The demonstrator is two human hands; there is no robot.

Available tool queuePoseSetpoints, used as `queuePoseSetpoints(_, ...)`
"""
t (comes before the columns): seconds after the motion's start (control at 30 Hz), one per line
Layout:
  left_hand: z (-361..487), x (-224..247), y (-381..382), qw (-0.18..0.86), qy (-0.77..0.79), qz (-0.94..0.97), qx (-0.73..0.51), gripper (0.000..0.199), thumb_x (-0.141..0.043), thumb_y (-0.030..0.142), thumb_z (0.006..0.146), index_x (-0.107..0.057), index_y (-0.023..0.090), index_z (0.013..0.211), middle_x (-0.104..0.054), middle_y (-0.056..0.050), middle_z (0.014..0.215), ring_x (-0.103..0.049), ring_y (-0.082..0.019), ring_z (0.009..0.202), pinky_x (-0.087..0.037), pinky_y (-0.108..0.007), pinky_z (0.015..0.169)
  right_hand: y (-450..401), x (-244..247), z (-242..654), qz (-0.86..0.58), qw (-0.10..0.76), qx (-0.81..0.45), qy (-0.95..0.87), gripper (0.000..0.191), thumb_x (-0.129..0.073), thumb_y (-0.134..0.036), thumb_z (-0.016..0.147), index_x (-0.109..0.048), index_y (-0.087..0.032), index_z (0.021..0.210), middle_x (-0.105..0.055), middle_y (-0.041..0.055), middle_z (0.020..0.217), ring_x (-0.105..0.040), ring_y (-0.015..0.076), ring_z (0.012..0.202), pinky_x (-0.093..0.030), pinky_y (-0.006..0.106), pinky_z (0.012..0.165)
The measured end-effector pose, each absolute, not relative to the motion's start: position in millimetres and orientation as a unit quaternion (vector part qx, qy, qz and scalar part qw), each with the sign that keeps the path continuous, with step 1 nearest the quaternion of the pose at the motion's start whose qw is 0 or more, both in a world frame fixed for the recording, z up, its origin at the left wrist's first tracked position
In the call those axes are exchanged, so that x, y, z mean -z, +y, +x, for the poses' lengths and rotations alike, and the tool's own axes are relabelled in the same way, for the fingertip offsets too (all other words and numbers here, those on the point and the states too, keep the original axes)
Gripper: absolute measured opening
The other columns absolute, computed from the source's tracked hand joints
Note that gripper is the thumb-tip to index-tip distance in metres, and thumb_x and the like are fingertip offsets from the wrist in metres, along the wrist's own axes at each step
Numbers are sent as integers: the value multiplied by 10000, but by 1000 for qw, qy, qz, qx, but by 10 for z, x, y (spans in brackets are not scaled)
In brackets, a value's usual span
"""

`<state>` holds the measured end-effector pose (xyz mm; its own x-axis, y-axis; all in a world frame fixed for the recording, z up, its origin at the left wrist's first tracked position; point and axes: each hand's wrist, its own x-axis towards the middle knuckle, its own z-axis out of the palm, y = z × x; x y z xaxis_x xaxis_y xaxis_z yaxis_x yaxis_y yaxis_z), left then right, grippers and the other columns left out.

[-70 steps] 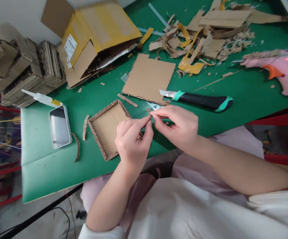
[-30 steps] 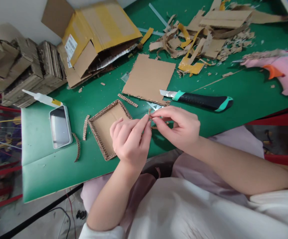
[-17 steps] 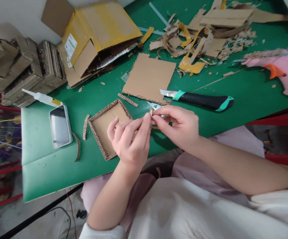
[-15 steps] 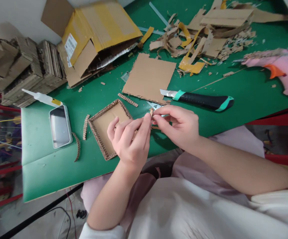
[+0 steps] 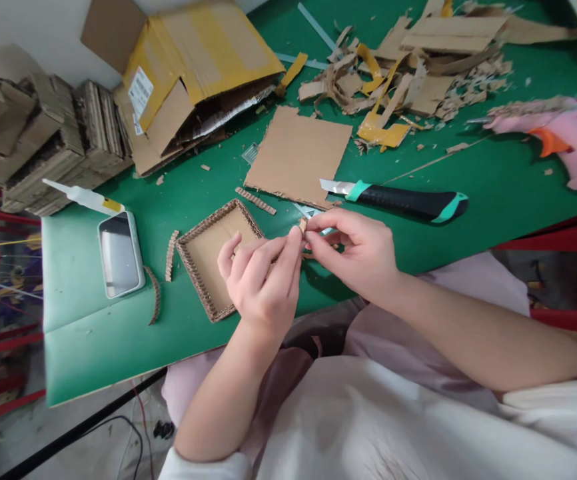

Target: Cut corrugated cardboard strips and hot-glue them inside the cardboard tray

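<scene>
Between the fingertips of my left hand (image 5: 263, 277) and my right hand (image 5: 356, 250) is a small cardboard strip (image 5: 303, 225), pinched from both sides. Much of the strip is hidden by the fingers. Behind my left hand lies a shallow square cardboard tray (image 5: 198, 283) with a corrugated rim, partly covered by that hand. A loose corrugated strip (image 5: 255, 200) rests just beyond the tray, and two more, a straight strip (image 5: 172, 255) and a curved strip (image 5: 154, 297), lie to its left. Past my right hand is a black and green utility knife (image 5: 398, 201), blade out.
A flat cardboard sheet (image 5: 298, 157) lies beyond my hands. A taped cardboard box (image 5: 208, 47) and stacked cardboard (image 5: 43, 127) stand at the back left. Cardboard scraps (image 5: 408, 73) are heaped behind. A pink glue gun (image 5: 563, 137) is at right; a phone (image 5: 120, 257) and a glue bottle (image 5: 86, 196) at left.
Both hands stay almost in place, still pinching the strip. The right hand has shifted very slightly left, and the strip is turned a little between the fingertips.
</scene>
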<state>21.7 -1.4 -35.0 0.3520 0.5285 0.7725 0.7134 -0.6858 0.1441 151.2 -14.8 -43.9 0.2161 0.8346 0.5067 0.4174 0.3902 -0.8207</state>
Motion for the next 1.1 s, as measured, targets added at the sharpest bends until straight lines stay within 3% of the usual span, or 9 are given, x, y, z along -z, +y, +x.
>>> queuePoseSetpoints(0.23,216,349,-10,71,-386,-820,417,200,-629,114,757,-695,192,929,-677,0,705,-604,-111,674,-422,-314,887,-137,460,1517,-531,574,-168,-601,58,-571,-131,757,-609,-174,767,-663,-28,706,-618,73,615,-544,154,527)
queuePoseSetpoints(0.47,238,320,-18,-59,-408,-797,441,153,-625,129,768,-686,186,896,-698,-3,747,-628,-112,683,-494,-309,821,-143,462,1521,-529,565,-123,-621,72,-526,-140,783,-573,-188,759,-642,-27,695,-603,65,599,-498,145,488)
queuePoseSetpoints(0.6,255,282,-30,-120,-431,-776,444,96,-620,173,782,-685,186,852,-711,1,767,-645,-116,720,-516,-277,782,-155,470,1533,-520,550,-50,-652,86,-523,-122,785,-549,-198,757,-636,-23,671,-596,74,600,-505,174,560)
queuePoseSetpoints(0.77,267,256,-37,-135,-444,-762,452,37,-635,175,766,-670,172,779,-710,-4,738,-643,-121,698,-521,-264,721,-154,488,1545,-498,531,17,-685,72,-548,-126,781,-547,-198,773,-660,-12,695,-606,82,624,-500,187,615)
queuePoseSetpoints(0.93,272,249,-35,-142,-446,-761,448,57,-610,139,769,-655,167,746,-701,0,712,-635,-114,677,-515,-246,693,-163,477,1539,-516,529,-5,-674,76,-511,-144,790,-533,-205,752,-647,-20,660,-601,87,586,-496,194,560)
queuePoseSetpoints(1.1,272,245,-35,-145,-448,-761,446,69,-599,135,772,-658,169,760,-699,-1,715,-631,-111,675,-512,-235,676,-182,476,1533,-508,548,-28,-664,88,-543,-169,785,-566,-203,863,-686,1,782,-639,92,655,-531,185,589)
